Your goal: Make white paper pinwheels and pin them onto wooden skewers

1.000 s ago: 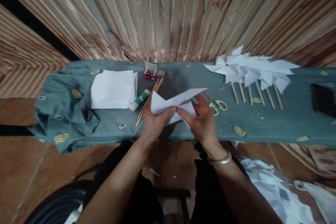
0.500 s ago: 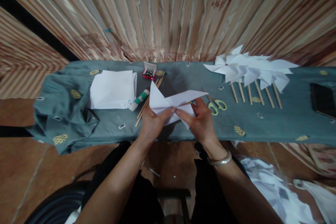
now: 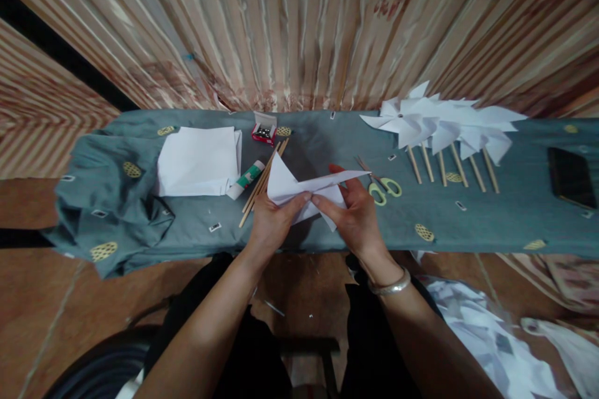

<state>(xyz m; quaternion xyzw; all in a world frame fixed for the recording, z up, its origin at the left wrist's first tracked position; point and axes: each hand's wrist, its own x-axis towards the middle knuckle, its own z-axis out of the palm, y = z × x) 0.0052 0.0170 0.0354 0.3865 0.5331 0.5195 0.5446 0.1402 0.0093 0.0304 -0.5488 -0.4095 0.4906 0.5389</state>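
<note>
Between my two hands is a white paper pinwheel [image 3: 283, 179], its pointed blades folded in toward the middle. My left hand [image 3: 275, 219] grips its left side, the thumb pressed at the centre. From the right, my right hand [image 3: 356, 211] pinches the centre with its thumb, while its other fingers are partly hidden behind the paper. Just left of my left hand lie several thin wooden sticks [image 3: 256, 192] and a green and white glue stick [image 3: 246, 179]. A pair of scissors with light green handles [image 3: 384, 189] rests just right of my right hand.
A stack of white paper [image 3: 199, 161] lies on the cloth-covered table [image 3: 299, 128] at left. Behind the sticks stands an open red box of small metal pins [image 3: 264, 131]. Finished pinwheels on sticks [image 3: 452, 124] and a black phone [image 3: 571, 177] are at right. Paper scraps [image 3: 486, 330] fill a bag below.
The pinwheel's right-hand blade has tipped flatter and narrower under my right fingers. Both hands stay at the paper's centre. The view has shifted slightly.
</note>
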